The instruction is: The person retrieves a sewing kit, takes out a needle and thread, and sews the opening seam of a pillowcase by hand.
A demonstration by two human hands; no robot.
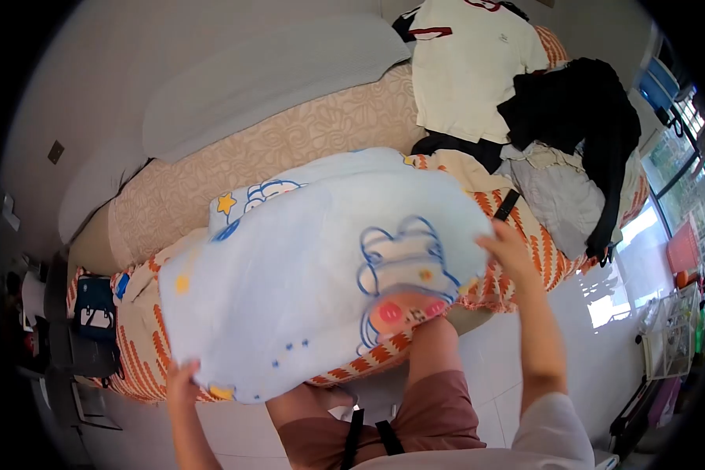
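Plainly, we have a light blue cartoon-print blanket (290,235) spread along the sofa, reaching from near its backrest (274,129) to its front edge, where it covers much of the orange-patterned sofa cover (145,364). Our left hand (182,381) is pinched on the blanket's near left corner, out over the sofa's front edge; our right hand (507,247) seems closed on its right side, though its fingertips are too blurred to be certain.

We would watch that right side first: a small dark oblong object (507,205) lies just beyond the cloth, and a wide sideways sweep could knock it along or catch it in a fold. Next to it, towards the sofa's right end, a grey garment (560,188) and a black garment (580,110) could be dragged if the cloth overlapped them. The near side meets our right knee (433,341), so the fabric may bunch there. Should our left grip slip, that corner could droop past the front edge towards the floor (486,407).
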